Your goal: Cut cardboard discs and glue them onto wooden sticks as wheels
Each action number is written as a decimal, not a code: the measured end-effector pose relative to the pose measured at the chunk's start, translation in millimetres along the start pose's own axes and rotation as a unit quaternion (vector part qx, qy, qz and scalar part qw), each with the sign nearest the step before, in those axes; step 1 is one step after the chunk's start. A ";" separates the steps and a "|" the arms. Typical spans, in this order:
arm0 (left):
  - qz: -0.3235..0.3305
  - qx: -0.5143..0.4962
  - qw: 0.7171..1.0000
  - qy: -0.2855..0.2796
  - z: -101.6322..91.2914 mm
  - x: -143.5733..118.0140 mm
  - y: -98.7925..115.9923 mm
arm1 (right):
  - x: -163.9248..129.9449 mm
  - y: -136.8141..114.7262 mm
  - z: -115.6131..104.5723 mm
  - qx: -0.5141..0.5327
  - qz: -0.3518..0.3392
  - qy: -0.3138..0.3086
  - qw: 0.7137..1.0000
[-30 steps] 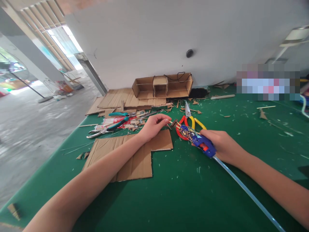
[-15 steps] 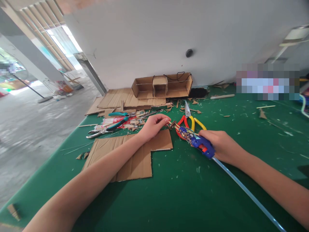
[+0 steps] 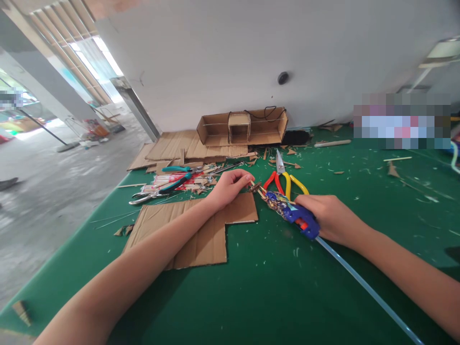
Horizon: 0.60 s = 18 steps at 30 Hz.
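Observation:
My right hand (image 3: pixel 323 213) is closed round a blue glue gun (image 3: pixel 300 215), with a long clear glue stick (image 3: pixel 359 278) running out of its back. The gun's nozzle points left, towards my left hand (image 3: pixel 232 187). That hand is closed in a pinch on a small thin stick (image 3: pixel 252 184), mostly hidden by the fingertips. A small dark brown piece (image 3: pixel 255 187) shows between the fingertips and the nozzle; whether they touch I cannot tell. Under my left hand and forearm lies a cut cardboard sheet (image 3: pixel 201 244). Scissors (image 3: pixel 283 175) with red and yellow handles lie just beyond the gun.
Teal-handled pliers (image 3: pixel 176 184) lie among wooden sticks (image 3: pixel 194 182) on the green table (image 3: pixel 273 297). A cardboard box (image 3: pixel 208 130) with compartments stands by the wall, next to flat cardboard (image 3: pixel 168 146). Scraps and a pale stick (image 3: pixel 332 143) lie at the back right.
The glue gun has dipped slightly and its front has shifted a little, uncovering more of the scissors' red handle. My left hand is almost still. A dark shape has appeared on the floor at far left.

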State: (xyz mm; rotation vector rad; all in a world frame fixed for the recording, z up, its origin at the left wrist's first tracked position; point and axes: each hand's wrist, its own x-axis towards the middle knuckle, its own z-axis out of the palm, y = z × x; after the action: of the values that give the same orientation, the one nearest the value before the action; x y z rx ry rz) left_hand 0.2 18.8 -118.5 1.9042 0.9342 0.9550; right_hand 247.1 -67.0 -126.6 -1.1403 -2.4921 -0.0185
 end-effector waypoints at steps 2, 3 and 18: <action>-0.002 0.002 1.000 0.002 0.0 0.2 -0.1 | 0.2 -0.2 0.0 0.000 -0.002 -0.002 1.000; -0.001 0.002 1.000 0.002 0.0 0.2 -0.3 | 0.2 -0.2 0.0 0.000 -0.003 -0.003 1.000; -0.009 -0.032 0.999 0.006 0.3 0.1 -1.5 | -0.5 1.6 0.8 0.001 0.014 0.001 1.000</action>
State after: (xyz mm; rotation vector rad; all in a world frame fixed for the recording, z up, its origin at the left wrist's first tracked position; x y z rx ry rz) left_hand 0.2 19.4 -120.0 1.8350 0.9153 0.9750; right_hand 248.3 -66.1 -127.8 -1.1743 -2.4722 -0.0084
